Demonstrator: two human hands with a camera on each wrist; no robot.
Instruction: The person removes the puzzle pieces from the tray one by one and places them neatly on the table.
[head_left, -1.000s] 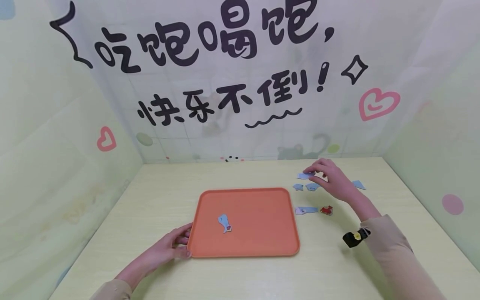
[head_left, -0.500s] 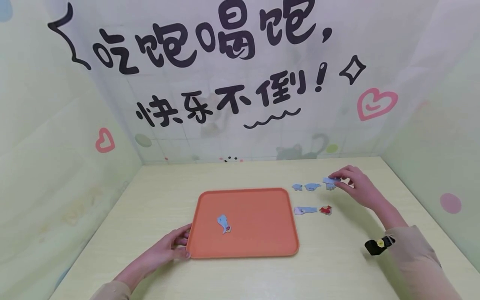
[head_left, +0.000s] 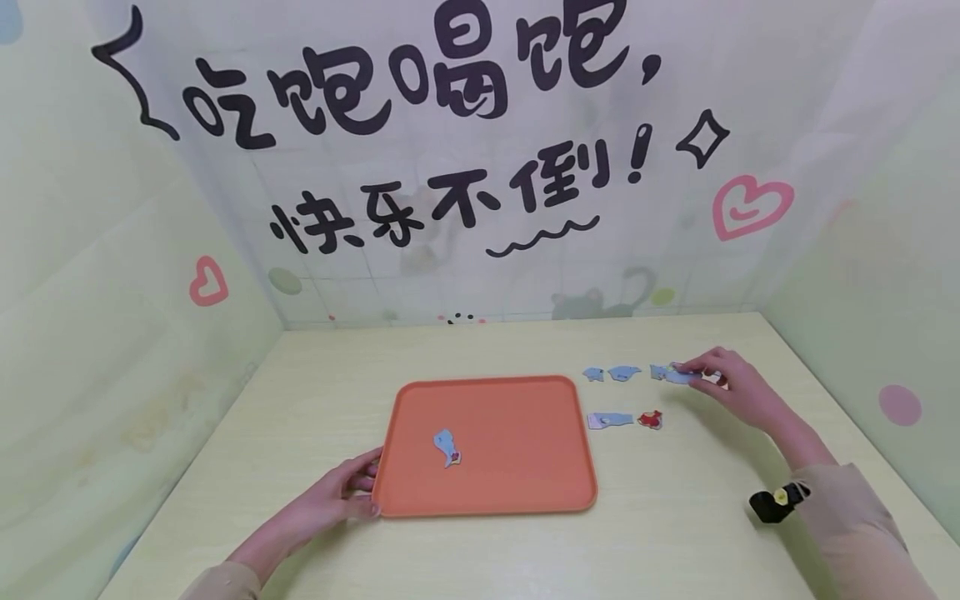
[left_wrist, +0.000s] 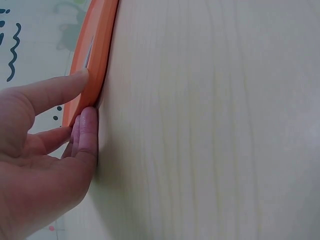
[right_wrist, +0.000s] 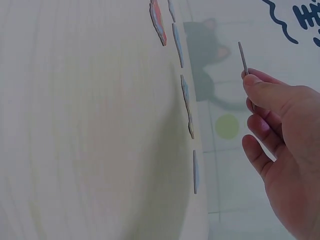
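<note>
My left hand [head_left: 341, 492] grips the left rim of an orange tray [head_left: 510, 507]; in the left wrist view the thumb lies on the rim and curled fingers [left_wrist: 89, 127] are against its outer side. One light blue puzzle piece [head_left: 446, 446] lies in the tray. Above the table at the back right, my right hand [head_left: 738, 387] pinches a thin, flat blue puzzle piece [head_left: 681, 377] between thumb and fingers. The right wrist view shows this piece edge-on, apart from the tabletop. In the head view it partly covers pieces beneath it.
Right of the tray, blue pieces [head_left: 624, 372] lie in a back row. Nearer are a long blue and lilac piece [head_left: 610, 420] and a red piece [head_left: 650, 419]. Printed cloth walls [head_left: 450, 283] enclose the table [head_left: 480, 558] at the back and sides.
My right hand has lifted the blue puzzle piece from the back of the table and carried it rightward and slightly nearer. The left hand and the tray have stayed in place.
</note>
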